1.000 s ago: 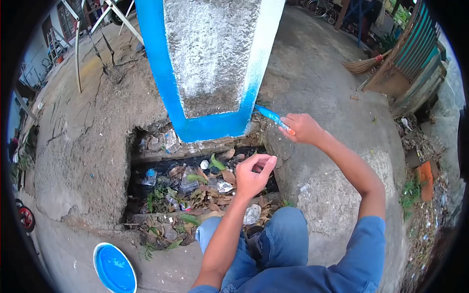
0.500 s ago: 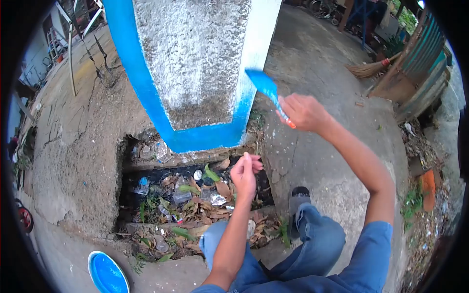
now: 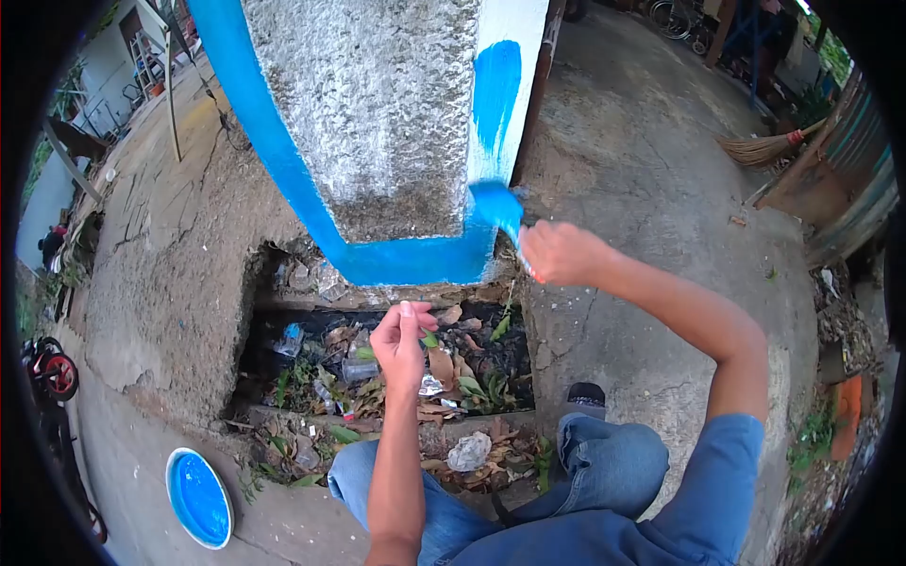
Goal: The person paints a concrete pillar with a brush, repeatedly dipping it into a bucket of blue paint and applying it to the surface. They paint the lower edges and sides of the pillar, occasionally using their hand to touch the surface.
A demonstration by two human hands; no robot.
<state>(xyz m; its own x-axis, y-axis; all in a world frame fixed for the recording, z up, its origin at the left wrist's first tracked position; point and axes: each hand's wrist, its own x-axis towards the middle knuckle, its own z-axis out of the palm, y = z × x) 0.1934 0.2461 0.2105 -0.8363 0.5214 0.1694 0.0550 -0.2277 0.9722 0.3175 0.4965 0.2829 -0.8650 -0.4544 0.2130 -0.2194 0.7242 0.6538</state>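
Observation:
My right hand (image 3: 564,253) is closed round the handle of a paintbrush (image 3: 498,203) whose bristles are covered in blue paint. The bristles touch the white right border of a pillar (image 3: 377,104), just above its blue lower band (image 3: 415,262). Higher on that border is a fresh blue patch (image 3: 497,80). My left hand (image 3: 401,344) hangs over the litter-filled pit, its fingers loosely curled and apart, holding nothing. A round tub of blue paint (image 3: 200,498) stands on the ground at the lower left.
Below the pillar is an open pit with dry leaves (image 3: 467,377), plastic and foil. Cracked concrete (image 3: 651,189) lies to the right, with a broom (image 3: 769,146) farther back. A red-wheeled bike (image 3: 58,375) is at the far left.
A blue patch now shows on the upper white border. The brush in my right hand is lower on the pillar. My left hand has shifted left, and the view has moved slightly.

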